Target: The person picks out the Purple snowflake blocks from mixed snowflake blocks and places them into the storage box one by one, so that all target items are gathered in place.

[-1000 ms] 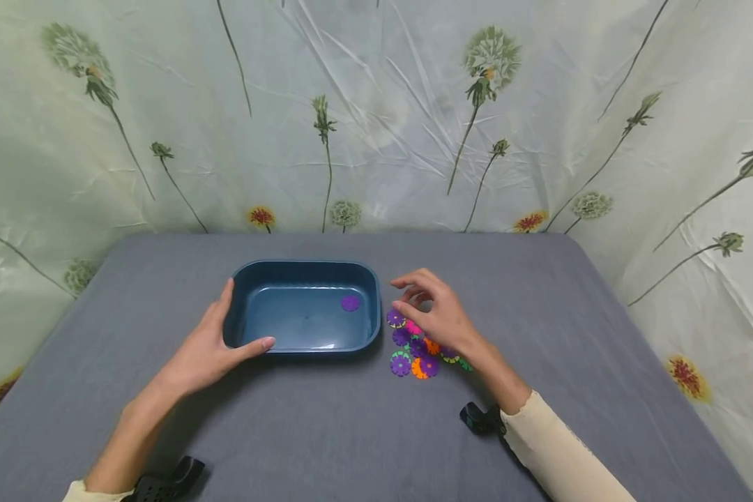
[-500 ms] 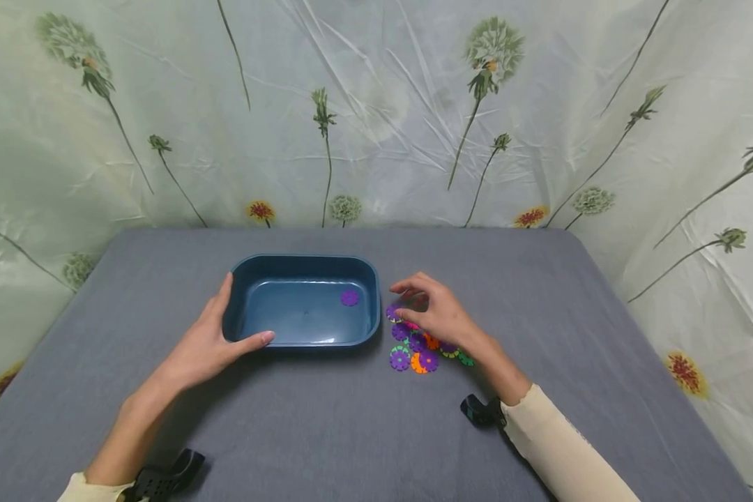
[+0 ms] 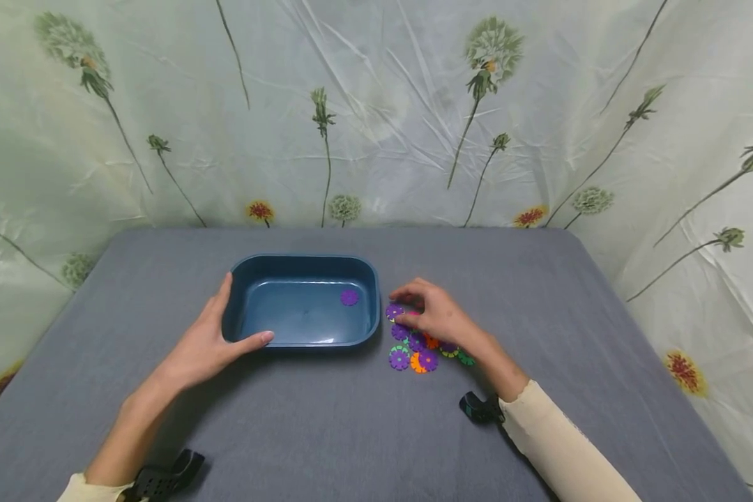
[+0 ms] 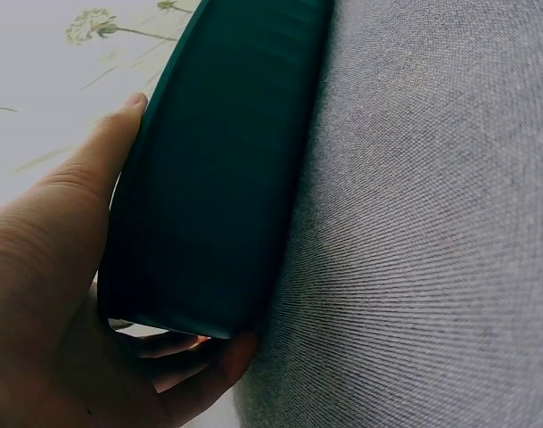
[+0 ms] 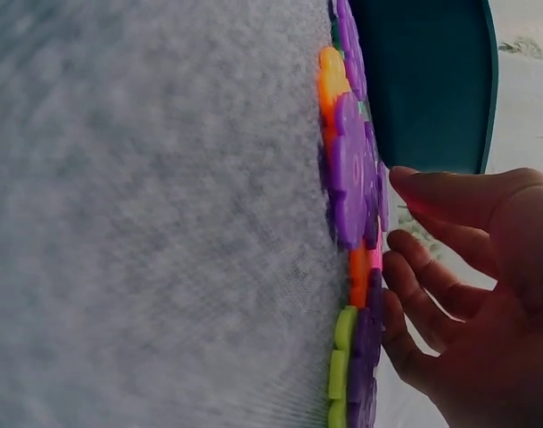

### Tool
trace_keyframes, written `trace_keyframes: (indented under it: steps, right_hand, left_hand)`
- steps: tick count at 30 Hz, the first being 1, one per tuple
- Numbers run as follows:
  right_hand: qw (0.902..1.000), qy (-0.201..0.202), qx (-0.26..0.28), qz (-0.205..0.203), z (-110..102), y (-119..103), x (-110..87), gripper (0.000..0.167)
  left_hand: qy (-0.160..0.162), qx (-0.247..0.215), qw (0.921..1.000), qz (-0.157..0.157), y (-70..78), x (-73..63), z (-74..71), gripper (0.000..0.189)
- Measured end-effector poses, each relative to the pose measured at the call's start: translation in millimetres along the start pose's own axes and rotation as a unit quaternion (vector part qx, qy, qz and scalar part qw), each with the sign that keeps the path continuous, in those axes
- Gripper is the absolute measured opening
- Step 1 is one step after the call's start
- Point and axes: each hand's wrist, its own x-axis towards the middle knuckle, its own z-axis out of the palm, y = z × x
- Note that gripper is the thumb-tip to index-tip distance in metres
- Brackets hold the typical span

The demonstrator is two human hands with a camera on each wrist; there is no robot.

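A dark blue plastic basin (image 3: 305,344) stands on the table with one purple notched disc (image 3: 349,298) lying inside, toward the right. My left hand (image 3: 203,345) grips the basin's left end, thumb along the near rim and fingers round the side; the left wrist view shows the fingertips low on its wall (image 4: 209,178). Right of the basin lies a flat pile of notched plastic discs (image 3: 417,341), purple, orange, pink and green. Over its far side my right hand (image 3: 442,314) bends down, thumb and fingers parted around a purple disc (image 3: 394,312) at the pile's edge.
A grey cloth (image 3: 326,425) covers the table. Behind it hangs a pale curtain (image 3: 389,125) printed with dandelions. Black wrist cameras are strapped to both forearms, the right one (image 3: 477,408) close to the cloth beside the pile.
My right hand has come down onto the far edge of the pile, its thumb and fingers drawing nearer the purple disc. The left hand and the basin keep their places.
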Motion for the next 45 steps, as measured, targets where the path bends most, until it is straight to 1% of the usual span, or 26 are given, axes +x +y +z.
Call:
trace_keyframes:
  steps: [8,14,18,22,26,30,35,39,45]
  right_hand:
    - [0.9994,-0.004,-0.028,0.020,2.3,-3.5,4.7,0.037]
    - [0.9986,-0.012,-0.041,0.031,2.8,-7.3,7.3,0.028]
    - [0.9983,-0.013,-0.046,0.032,3.4,-7.4,7.5,0.026]
    - [0.9989,-0.010,-0.039,0.024,3.5,-6.0,6.4,0.025]
    - [0.9996,-0.002,-0.018,0.021,3.0,-5.2,5.9,0.022]
    - [0.9997,0.006,0.004,0.022,2.3,-4.3,6.4,0.017]
    - [0.9988,0.014,0.031,0.036,0.8,-4.3,7.0,0.012]
    - [0.9980,0.025,0.040,0.041,-1.8,-6.0,6.9,0.013]
    - [0.9972,0.046,0.052,0.029,-4.0,-9.9,8.0,0.016]
  left_hand:
    - [0.007,-0.001,1.0000,0.006,-1.7,0.1,0.5,0.129]
    - [0.008,0.003,1.0000,0.000,-0.8,-0.4,1.2,0.130]
    - [0.010,0.004,0.9999,0.001,-1.4,-0.6,2.0,0.130]
    - [0.009,0.004,1.0000,0.001,-1.8,-0.8,2.9,0.130]
    - [0.009,0.002,1.0000,-0.001,-1.3,-1.1,3.2,0.130]
    - [0.011,0.004,0.9999,-0.002,-1.2,-1.4,3.2,0.130]
    - [0.012,0.009,0.9999,-0.003,-1.5,-1.3,3.9,0.130]
    - [0.013,0.012,0.9999,-0.002,-1.4,-1.3,4.8,0.131]
    - [0.017,0.014,0.9997,-0.004,-0.3,-1.6,4.1,0.132]
